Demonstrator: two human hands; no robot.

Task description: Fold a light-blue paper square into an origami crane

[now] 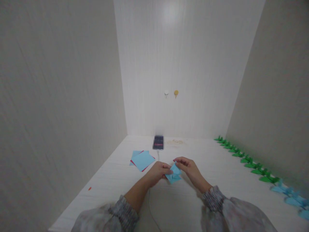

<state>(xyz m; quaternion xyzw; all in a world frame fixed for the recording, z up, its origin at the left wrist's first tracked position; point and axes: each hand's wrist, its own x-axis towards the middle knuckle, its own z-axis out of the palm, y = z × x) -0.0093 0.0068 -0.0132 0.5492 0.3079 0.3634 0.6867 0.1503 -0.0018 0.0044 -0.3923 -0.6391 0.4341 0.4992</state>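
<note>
Between my two hands is a light blue piece of folded origami paper (174, 177), creased into layered points. My left hand (159, 172) pinches its left side between thumb and fingers; a ring shows on one finger. At the upper right tip of the paper, the thumb and fingers of my right hand (187, 166) close on a corner. Both hands are just above the white table. To their left lies a loose stack of square paper sheets (142, 160), light blue with red edges showing underneath.
Behind my hands lies a phone (158, 142) with a white cable (151, 206) trailing towards me. Along the right wall runs a row of green folded figures (246, 159), then several blue ones (288, 193). An orange scrap (89, 188) lies left. Two hooks (176, 93) are on the back wall.
</note>
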